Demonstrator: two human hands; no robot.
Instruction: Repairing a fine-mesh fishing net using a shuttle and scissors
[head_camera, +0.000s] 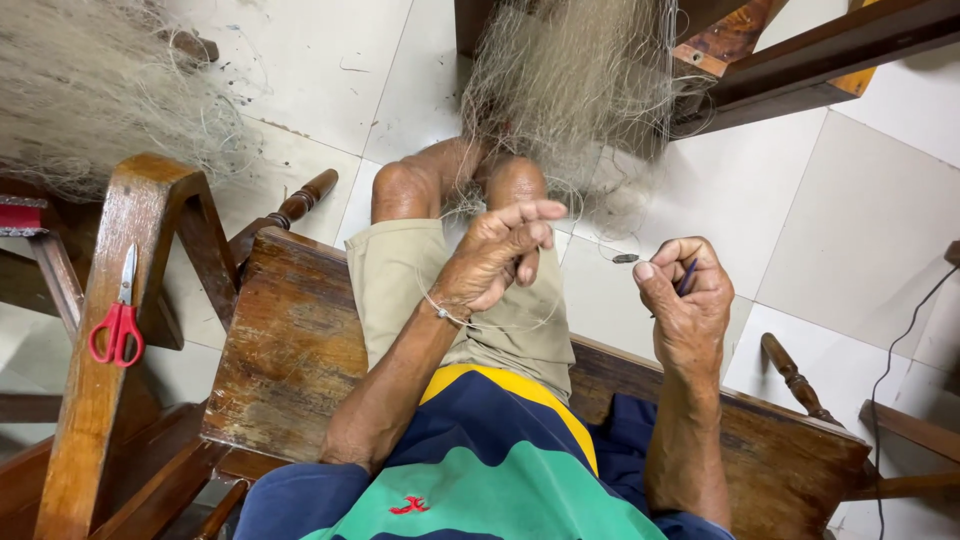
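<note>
White floor tiles (860, 230) lie under a worn wooden bench (290, 340). Beyond both hands hangs a pale fishing net (575, 90), its thin line (590, 240) running between them. Left hand (497, 258) curls loosely, fingers apart, line looped over it. Right hand (688, 300) is pinched closed on a dark netting needle (688, 275). Red scissors (118, 318) rest far left of the left hand.

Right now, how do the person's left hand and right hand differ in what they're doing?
The left hand has its fingers stretched out with thin line looped around the wrist; the right hand is curled shut around a slim dark tool. The left hand sits over the lap, nearer the fishing net; the right hand is out to the side. Both are raised above the wooden bench.
</note>
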